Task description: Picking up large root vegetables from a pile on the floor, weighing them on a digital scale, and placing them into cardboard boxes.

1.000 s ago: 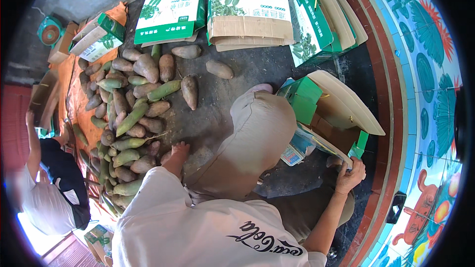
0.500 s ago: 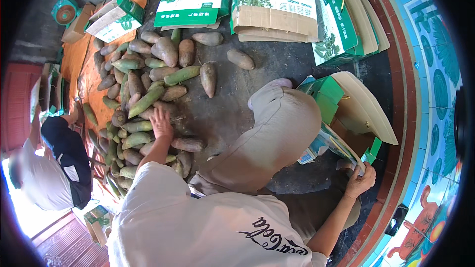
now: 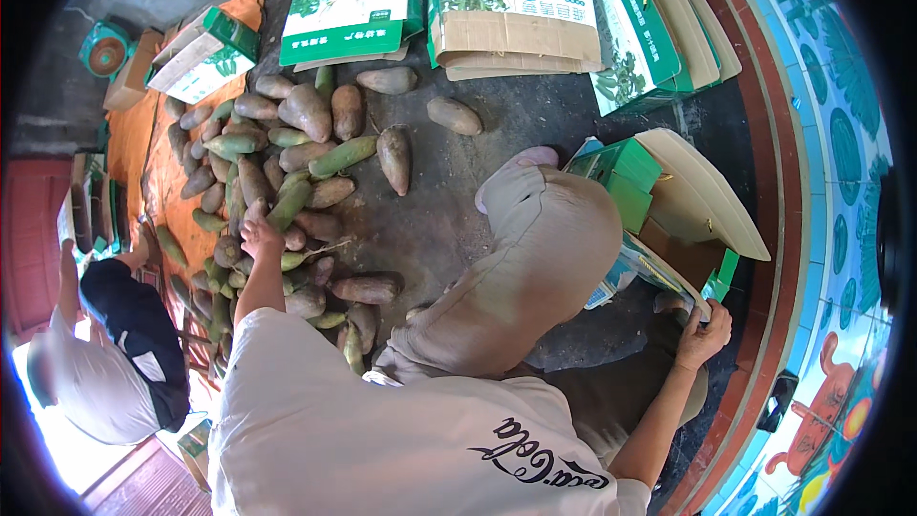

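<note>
A heap of long radishes (image 3: pixel 308 113), some green and some coated in brown soil, lies to my left. My left hand (image 3: pixel 260 233) reaches into it, fingers curled around the near end of a long green radish (image 3: pixel 290 203), partly hiding it. On my right, an upright open carton (image 3: pixel 702 186), green and white outside and brown inside, stands with its flaps spread. The near wall of that carton is pinched at its edge between the thumb and fingers of my right hand (image 3: pixel 705 333).
Green-and-white cartons (image 3: pixel 353 14) line the far side, with another carton (image 3: pixel 205 55) at the far left. One brown radish (image 3: pixel 455 116) lies apart on the dark floor. A person (image 3: pixel 105 363) bends over at the left. A brick-red ledge (image 3: pixel 785 172) borders the right.
My left hand has moved left and away from me, from the brown radishes to the end of the long green one. My right hand stays on the carton edge.
</note>
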Available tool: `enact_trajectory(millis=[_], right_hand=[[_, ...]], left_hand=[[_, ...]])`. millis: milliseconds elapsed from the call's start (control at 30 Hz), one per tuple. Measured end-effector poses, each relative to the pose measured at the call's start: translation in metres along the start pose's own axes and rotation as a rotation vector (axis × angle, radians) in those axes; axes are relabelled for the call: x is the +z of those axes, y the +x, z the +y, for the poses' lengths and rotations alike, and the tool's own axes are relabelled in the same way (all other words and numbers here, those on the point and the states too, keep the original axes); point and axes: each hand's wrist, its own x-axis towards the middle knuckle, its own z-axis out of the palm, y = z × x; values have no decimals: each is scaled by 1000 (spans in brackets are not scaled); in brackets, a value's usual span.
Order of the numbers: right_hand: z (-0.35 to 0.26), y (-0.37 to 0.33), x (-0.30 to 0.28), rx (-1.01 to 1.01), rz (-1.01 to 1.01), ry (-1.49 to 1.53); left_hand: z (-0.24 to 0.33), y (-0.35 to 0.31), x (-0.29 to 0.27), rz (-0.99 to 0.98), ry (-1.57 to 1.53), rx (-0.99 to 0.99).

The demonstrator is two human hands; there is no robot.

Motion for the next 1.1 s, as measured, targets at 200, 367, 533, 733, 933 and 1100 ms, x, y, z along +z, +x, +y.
enact_trajectory(millis=[200, 367, 533, 733, 933, 1100], right_hand=[[-1, 1, 3, 16, 3, 33], [-1, -2, 1, 26, 16, 12], [-7, 1, -4, 22, 45, 61], [-10, 0, -11, 85, 35, 134], [-17, 4, -17, 69, 65, 225], [-15, 2, -19, 97, 71, 222]], left_hand=[[-15, 28, 35, 29, 18, 18], [16, -21, 21, 4, 61, 197], [36, -43, 43, -103, -486, 165], [69, -58, 19, -801, -1180, -120], [111, -133, -108, -709, -1397, 379], [146, -232, -238, -276, -1252, 888]])
